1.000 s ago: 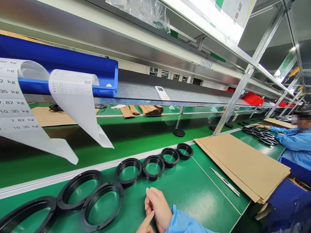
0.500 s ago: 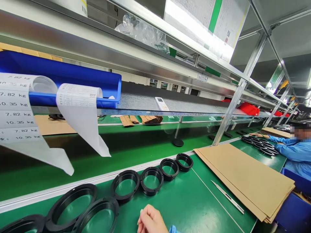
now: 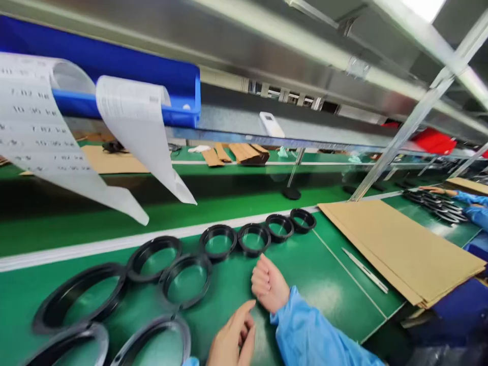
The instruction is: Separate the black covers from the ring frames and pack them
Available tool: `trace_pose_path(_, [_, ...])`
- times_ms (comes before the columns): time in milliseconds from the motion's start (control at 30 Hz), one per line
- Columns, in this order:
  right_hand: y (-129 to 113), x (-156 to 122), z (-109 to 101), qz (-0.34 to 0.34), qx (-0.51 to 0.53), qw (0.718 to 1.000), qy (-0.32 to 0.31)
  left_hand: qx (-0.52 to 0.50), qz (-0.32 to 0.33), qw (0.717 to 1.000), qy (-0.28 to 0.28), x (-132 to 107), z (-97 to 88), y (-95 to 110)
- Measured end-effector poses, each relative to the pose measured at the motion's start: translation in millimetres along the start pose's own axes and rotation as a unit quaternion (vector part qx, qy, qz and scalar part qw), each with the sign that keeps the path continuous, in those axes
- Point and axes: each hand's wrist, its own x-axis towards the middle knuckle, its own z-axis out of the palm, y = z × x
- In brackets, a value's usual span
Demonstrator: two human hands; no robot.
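Left hand [image 3: 231, 338], bare and at the bottom edge of the view, has its thumb and forefinger parted and the other fingers curled; the forefinger's tip is just beside the bare right hand [image 3: 270, 285], which is curled into a loose fist above a blue cloth sleeve [image 3: 312, 333]; whether anything lies inside the fist, I cannot tell.

At far left, long white printed paper strips [image 3: 49, 122] hang over the front of a bright blue plastic bin [image 3: 181, 84] on a grey metal shelf [image 3: 229, 109]; below, on the green worktop [image 3: 328, 307], nine round black rings [image 3: 209, 274] run from lower left up towards the middle, larger ones at the left, the two nearest cut off and blurred; one smaller black ring [image 3: 250, 252] is just beyond the right hand; past the rings, folded brown cardboard pieces [image 3: 244, 151] lie on a farther green surface; a white handheld device with a small display [image 3: 272, 125] rests on the shelf; further right lie a slim, pale, pointed tool [image 3: 365, 270] and a stack of flat brown cardboard sheets [image 3: 396, 246]; at far right, a co-worker's hand [image 3: 436, 190] is at a spread of dark round parts [image 3: 436, 206].
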Motion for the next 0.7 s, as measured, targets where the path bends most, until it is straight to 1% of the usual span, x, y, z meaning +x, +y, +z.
trace_pose_path(67, [-10.1, -3.2, -2.7, -0.001, 0.068, 0.997, -0.039, 0.026, 0.005, 1.0, -0.012, -2.5, -0.4, 6.3])
trace_pose_path(133, [-14.9, -7.0, -1.6, -0.006, 0.109, 0.992, -0.056, 0.043, -0.007, 0.999, -0.018, -1.8, -1.9, 12.5])
trace_pose_path(300, [-14.9, -18.6, 11.5, -0.004, 0.13, 0.987, -0.093, 0.056, -0.017, 0.997, -0.045, -0.8, -3.3, 18.0])
trace_pose_path(500, [-16.4, -24.7, 16.8, 0.012, 0.183, 0.977, -0.104, 0.062, -0.022, 0.996, -0.052, -2.6, -1.2, 14.6])
trace_pose_path(700, [-20.8, -28.0, 22.2, 0.013, 0.21, 0.974, -0.083, 0.064, -0.025, 0.996, -0.05, -3.0, -2.8, 18.9])
